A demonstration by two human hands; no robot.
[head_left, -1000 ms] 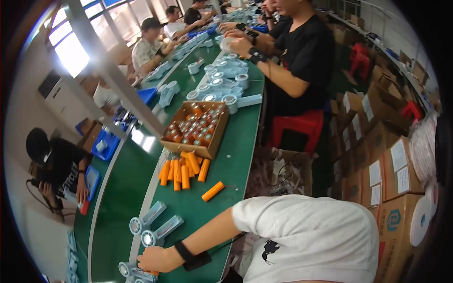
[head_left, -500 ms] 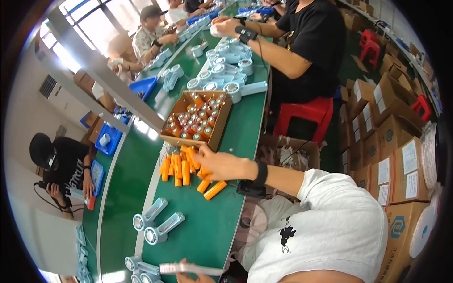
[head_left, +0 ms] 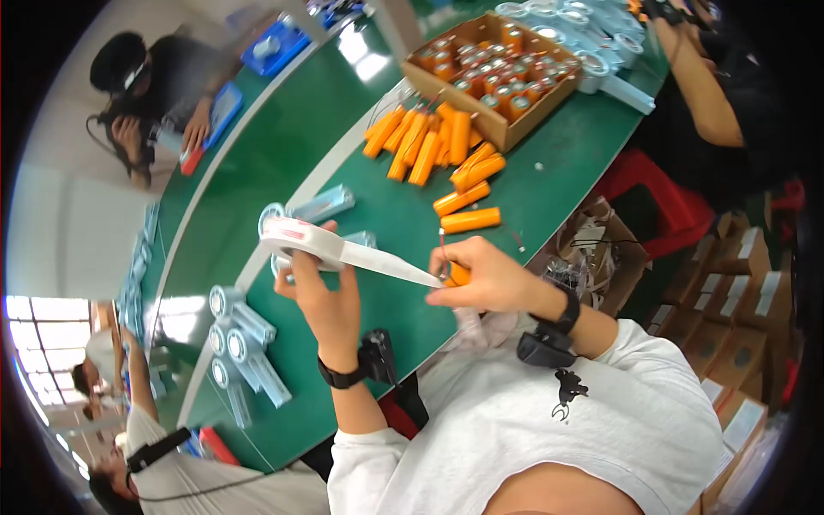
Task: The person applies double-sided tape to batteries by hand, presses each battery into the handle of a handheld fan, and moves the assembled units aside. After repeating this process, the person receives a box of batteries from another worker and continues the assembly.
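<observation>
My left hand (head_left: 322, 305) is closed around a roll of white tape (head_left: 292, 236), held above the green table. From the roll a strip of tape (head_left: 386, 260) is pulled out across to my right hand (head_left: 487, 279). That hand's fingers are pinched on an orange cylindrical battery (head_left: 457, 274), mostly hidden by them, with the tape's free end reaching it. Loose orange batteries (head_left: 421, 150) with thin wires lie in a heap beyond my hands. Partly behind the tape roll are two light-blue fan housings (head_left: 322, 204).
A cardboard box (head_left: 459, 110) of batteries stands past the heap. More light-blue housings (head_left: 249, 348) lie at the left, and others (head_left: 618, 86) at the far right. Co-workers sit around the table. A red stool (head_left: 657, 202) and an open carton (head_left: 622, 257) are to the right.
My right hand has come back from the heap with a battery. My left hand has risen with the tape roll, and the tape now spans both hands. The view has swung left.
</observation>
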